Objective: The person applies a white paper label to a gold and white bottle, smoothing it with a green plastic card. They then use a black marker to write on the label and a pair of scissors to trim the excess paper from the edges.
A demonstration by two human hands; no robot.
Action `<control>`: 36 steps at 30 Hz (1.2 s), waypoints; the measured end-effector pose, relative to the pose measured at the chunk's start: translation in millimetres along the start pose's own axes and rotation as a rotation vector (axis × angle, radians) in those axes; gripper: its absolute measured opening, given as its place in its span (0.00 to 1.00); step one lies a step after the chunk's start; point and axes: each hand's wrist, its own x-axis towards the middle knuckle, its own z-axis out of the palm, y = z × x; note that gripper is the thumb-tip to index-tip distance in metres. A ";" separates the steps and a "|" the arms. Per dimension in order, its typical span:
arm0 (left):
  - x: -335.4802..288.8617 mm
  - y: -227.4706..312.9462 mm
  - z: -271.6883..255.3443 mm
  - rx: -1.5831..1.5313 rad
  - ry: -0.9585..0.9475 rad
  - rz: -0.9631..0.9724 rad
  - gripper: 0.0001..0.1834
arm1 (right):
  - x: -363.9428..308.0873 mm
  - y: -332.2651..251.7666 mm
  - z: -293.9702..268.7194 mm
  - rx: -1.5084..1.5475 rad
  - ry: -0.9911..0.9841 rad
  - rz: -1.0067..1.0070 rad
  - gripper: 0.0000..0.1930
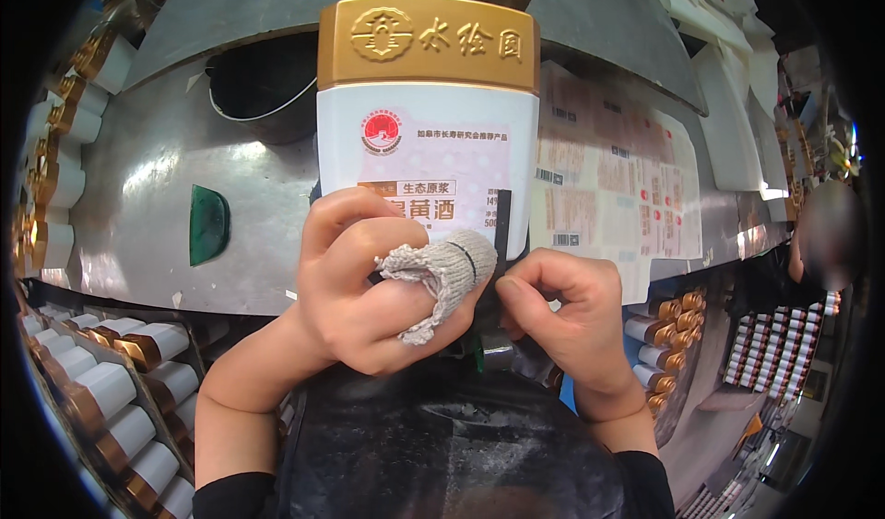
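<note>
A white bottle with a gold shoulder and neck lies neck away from me, its printed label facing up. My left hand is closed, fingers curled over the label's lower part. A grey knitted finger cover with a dark line sits on one of its fingers. My right hand is closed in a pinch just right of it, thumb and forefinger bent. Between the hands a narrow black strip stands along the bottle's right side. Which hand grips the strip, I cannot tell. The bottle's base is hidden.
A green scraper-like piece lies on the metal table at left, near a dark bucket. Printed label sheets cover the table at right. Racks of white-and-gold bottles stand left and lower right. Another person is at far right.
</note>
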 end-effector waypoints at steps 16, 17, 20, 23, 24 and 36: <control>0.6 -0.7 1.4 -0.031 0.022 0.029 0.16 | 11.5 -3.8 -13.8 -0.842 0.186 -0.856 0.23; 0.8 -1.1 1.7 -0.034 0.020 0.039 0.16 | 11.1 -4.2 -14.1 -0.853 0.187 -0.862 0.23; 2.6 -2.6 1.7 -0.040 0.020 0.078 0.16 | 10.5 -2.9 -14.8 -0.878 0.193 -0.879 0.23; 3.5 -2.5 3.0 -0.037 0.035 0.081 0.16 | 10.4 -3.1 -14.7 -0.877 0.196 -0.875 0.22; 3.6 -2.2 3.2 -0.036 0.040 0.073 0.16 | 10.4 -3.8 -14.0 -0.872 0.195 -0.872 0.22; 3.2 -2.7 1.9 -0.163 0.136 0.077 0.12 | 22.6 -49.7 -8.5 -0.484 0.318 -0.732 0.21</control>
